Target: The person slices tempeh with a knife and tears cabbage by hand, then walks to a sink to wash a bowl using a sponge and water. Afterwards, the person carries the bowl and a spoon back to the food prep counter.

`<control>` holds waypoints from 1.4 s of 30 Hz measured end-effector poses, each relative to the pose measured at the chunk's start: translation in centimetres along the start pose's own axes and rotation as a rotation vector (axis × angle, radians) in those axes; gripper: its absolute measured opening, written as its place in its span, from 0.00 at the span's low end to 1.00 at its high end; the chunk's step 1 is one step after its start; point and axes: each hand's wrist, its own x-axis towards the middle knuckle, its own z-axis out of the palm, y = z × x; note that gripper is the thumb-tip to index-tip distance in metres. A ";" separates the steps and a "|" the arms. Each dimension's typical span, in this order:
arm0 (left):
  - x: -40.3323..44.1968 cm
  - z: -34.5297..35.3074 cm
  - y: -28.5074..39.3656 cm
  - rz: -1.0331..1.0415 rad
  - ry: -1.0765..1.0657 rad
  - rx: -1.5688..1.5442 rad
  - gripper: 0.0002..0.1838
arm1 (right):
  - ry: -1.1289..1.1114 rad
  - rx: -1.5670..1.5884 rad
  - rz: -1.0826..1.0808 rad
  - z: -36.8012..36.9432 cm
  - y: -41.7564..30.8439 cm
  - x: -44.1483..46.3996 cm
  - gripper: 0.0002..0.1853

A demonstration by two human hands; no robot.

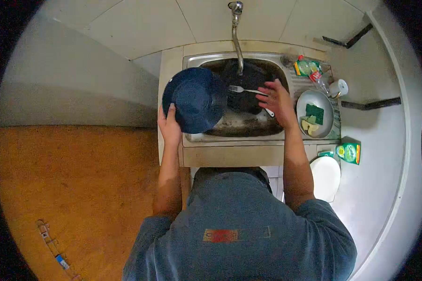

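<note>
My left hand (169, 124) grips the lower left rim of a dark blue plate (194, 100), thumb on its face. The plate is tilted over the left side of the metal sink (234, 139). My right hand (277, 102) hovers over the right part of the sink with its fingers apart, nothing held. Close to its fingertips lies a fork (239, 89), its handle partly behind them. A pale handle end (269, 112) shows just below the hand; what it belongs to is hidden. Under the fork is a dark, roundish thing (244, 100) whose kind I cannot make out.
A tap (239, 51) reaches over the sink. On the right drainboard, a round metal pan (330, 124) holds a green scouring pad (314, 114) and yellowish pieces (308, 127). Near it are a plastic bottle (319, 79), a white cup (338, 88) and a green detergent pack (349, 153).
</note>
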 end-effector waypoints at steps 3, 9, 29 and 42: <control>-1.1 0.2 1.1 -0.029 -0.013 -0.064 0.19 | 0.249 -1.171 -0.572 1.0 2.9 -1.9 0.28; -2.1 2.3 4.7 0.131 -0.135 -0.010 0.17 | -0.255 -0.476 0.041 6.9 2.1 -7.3 0.27; 2.1 -1.7 8.4 0.606 -0.556 0.051 0.24 | 0.265 -0.917 -0.825 10.8 -1.5 -11.2 0.22; -11.2 5.1 5.6 0.364 -0.899 0.173 0.18 | 0.605 -0.857 -0.457 2.2 2.5 -30.5 0.19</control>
